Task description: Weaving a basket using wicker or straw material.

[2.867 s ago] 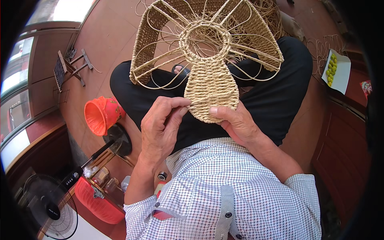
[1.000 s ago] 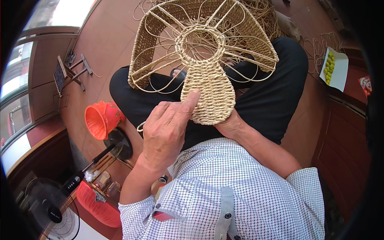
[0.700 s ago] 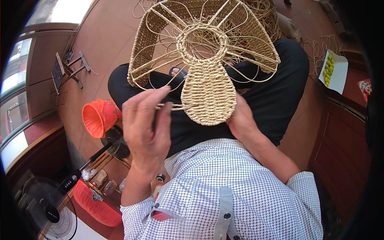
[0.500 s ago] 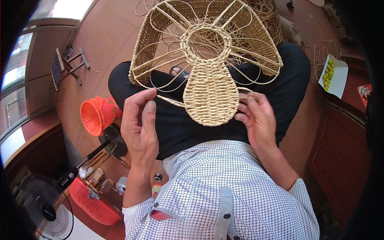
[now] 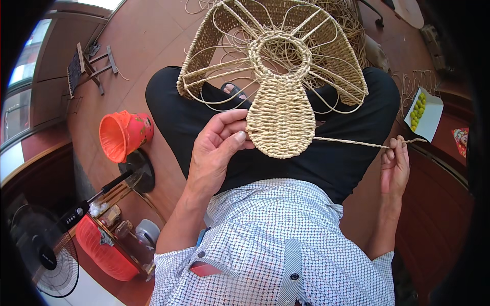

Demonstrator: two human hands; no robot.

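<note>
A woven straw piece (image 5: 282, 117) lies over my lap: a teardrop panel with a braided ring above it and a curved woven wall round the far side, joined by wire loops and wrapped ribs. My left hand (image 5: 217, 145) is closed on the panel's left edge, thumb in front and fingers partly behind it. From the panel's right edge a twisted straw cord (image 5: 352, 141) runs out nearly straight to the right. My right hand (image 5: 395, 166) pinches that cord beyond my right knee, and a short loose end sticks out past the fingers.
Loose straw cord (image 5: 347, 23) is heaped behind the piece. An orange-lined bin (image 5: 115, 136) and a standing fan (image 5: 48, 257) are at the left, near a small wooden stool (image 5: 97, 69). A white box of yellow-green fruits (image 5: 425, 113) sits at the right.
My right hand has moved far right, drawing the cord out from the panel. The cord end at the panel's left side is gone from view, and my left hand has come onto that edge.
</note>
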